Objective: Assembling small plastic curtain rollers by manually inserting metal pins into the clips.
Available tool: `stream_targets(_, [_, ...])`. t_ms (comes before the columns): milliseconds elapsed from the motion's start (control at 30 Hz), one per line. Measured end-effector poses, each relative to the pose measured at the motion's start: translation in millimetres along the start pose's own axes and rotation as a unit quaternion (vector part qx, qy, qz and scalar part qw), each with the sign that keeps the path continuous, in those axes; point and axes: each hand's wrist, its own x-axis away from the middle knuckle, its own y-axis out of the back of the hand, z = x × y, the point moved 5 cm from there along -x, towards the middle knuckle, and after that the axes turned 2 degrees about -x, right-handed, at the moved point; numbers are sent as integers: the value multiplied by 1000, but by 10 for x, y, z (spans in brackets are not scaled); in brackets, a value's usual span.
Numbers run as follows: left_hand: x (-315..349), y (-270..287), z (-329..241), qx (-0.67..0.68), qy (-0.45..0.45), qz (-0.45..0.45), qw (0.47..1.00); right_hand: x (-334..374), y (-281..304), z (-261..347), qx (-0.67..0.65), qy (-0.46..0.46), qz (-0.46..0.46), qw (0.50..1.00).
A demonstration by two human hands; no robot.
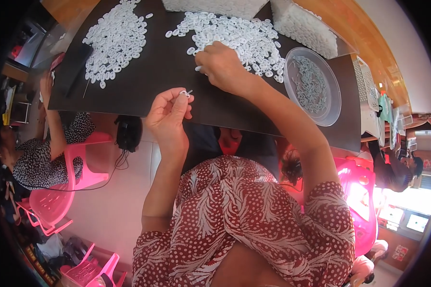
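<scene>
Between the thumb and fingers of my left hand [170,112] is a small white oval plastic piece [183,93], with a thin grey pin [190,91] sticking out at its side. My right hand [222,69] reaches over the near left edge of a heap of white oval pieces [234,36]. Its fingers are curled closed, and a small white piece [198,68] shows at the fingertips. The palm side of that hand is hidden. At the right stands a round clear plastic tub [339,103] holding many small grey-green pins [310,81].
A second heap of white pieces [117,40] lies left on the dark table [158,67]. Two bags packed with white pieces [311,31] stand at the back. A co-worker [48,153] sits at the left near a pink chair [57,203]. A thin pointed tool [86,88] lies near them.
</scene>
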Motion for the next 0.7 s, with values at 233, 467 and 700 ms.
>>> stream_targets(233, [58, -232, -86, 25, -33, 43, 998, 388, 253, -126, -499, -316, 3, 807])
stream_targets(467, [137, -416, -45, 16, 7, 82, 996, 662, 350, -64, -629, -395, -20, 669])
stream_targets(700, [167, -504, -39, 22, 32, 83, 996, 771, 441, 63, -652, -404, -35, 641])
